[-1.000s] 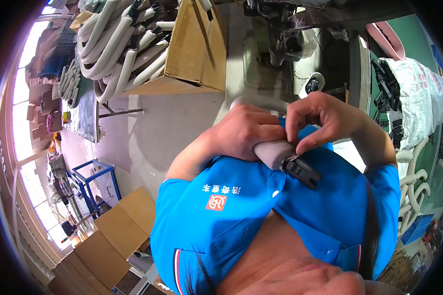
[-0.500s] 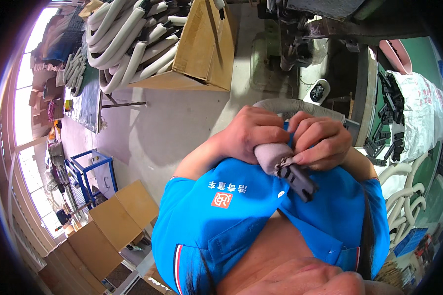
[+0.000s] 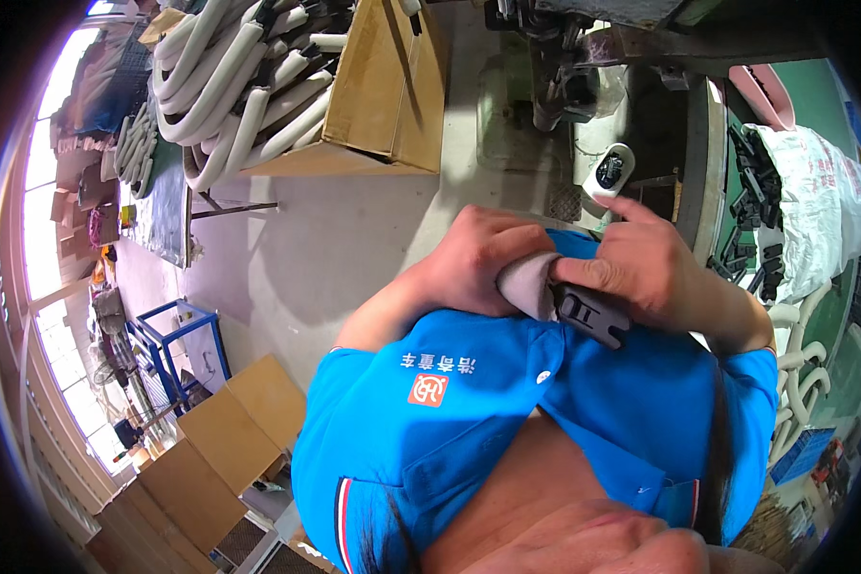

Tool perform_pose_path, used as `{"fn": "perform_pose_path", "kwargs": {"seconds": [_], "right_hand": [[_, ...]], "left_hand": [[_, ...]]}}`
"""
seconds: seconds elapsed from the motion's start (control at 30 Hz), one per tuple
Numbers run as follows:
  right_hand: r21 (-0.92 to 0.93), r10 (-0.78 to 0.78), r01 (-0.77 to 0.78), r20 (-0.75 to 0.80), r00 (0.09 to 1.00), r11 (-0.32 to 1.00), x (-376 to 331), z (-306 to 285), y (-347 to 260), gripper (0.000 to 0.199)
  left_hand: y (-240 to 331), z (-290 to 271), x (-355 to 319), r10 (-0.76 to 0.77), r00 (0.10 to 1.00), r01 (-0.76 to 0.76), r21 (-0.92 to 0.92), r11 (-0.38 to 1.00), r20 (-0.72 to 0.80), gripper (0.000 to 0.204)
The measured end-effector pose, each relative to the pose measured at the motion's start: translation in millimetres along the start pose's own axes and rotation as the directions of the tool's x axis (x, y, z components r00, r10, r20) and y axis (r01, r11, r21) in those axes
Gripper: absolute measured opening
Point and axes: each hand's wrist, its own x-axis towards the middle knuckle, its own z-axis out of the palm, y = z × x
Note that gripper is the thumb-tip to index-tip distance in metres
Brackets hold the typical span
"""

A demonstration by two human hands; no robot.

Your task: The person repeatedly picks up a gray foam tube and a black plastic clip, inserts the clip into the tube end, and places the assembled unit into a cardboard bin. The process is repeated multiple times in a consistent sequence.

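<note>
My left hand (image 3: 483,260) is closed around the end of a grey padded piece (image 3: 529,283), held against the chest of my blue shirt (image 3: 507,402). My right hand (image 3: 652,270) presses a black plastic clip (image 3: 595,317) onto that grey end with thumb and fingers, its index finger lifted upward. Both hands touch each other at the clip. How the clip sits on the padding is hidden by my fingers.
A cardboard box (image 3: 383,105) full of white curved padded tubes (image 3: 230,86) stands at upper left. A sewing machine (image 3: 560,67) is ahead. Several black clips (image 3: 751,201) lie on a green table beside a white sack (image 3: 823,182). A blue metal frame (image 3: 177,335) and flat cartons (image 3: 230,430) sit lower left.
My hands stay together on the grey piece and clip. My right hand has shifted its grip and its index finger is now lifted. The view has tilted slightly.
</note>
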Motion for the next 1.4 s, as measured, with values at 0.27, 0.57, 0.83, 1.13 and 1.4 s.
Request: {"fn": "perform_pose_path", "kwargs": {"seconds": [0.27,0.57,0.83,1.13,1.4], "right_hand": [[0.764,0.055,-0.146,0.144,0.988,0.629,9,1,21,0.019],[0.666,0.091,-0.119,0.077,0.993,0.736,11,13,18,0.016],[0.265,0.136,-0.138,0.026,0.99,0.954,17,22,1,0.031],[0.886,0.26,-0.332,0.254,0.932,0.323,8,18,8,0.024],[0.435,0.152,-0.014,-0.285,0.946,0.9,6,24,2,0.031]], "left_hand": [[-1,-4,1,0.057,0.973,-0.058,-0.001,0.998,0.222,0.027],[0,-2,-2,0.002,0.969,0.004,-0.024,1.0,0.245,0.031],[1,2,-4,-0.072,0.979,0.083,-0.053,0.995,0.189,0.038],[8,-1,-6,-0.047,0.988,0.058,-0.07,0.996,0.146,0.035],[2,2,-10,-0.185,0.983,0.186,0.108,0.977,-0.021,0.048]]}}
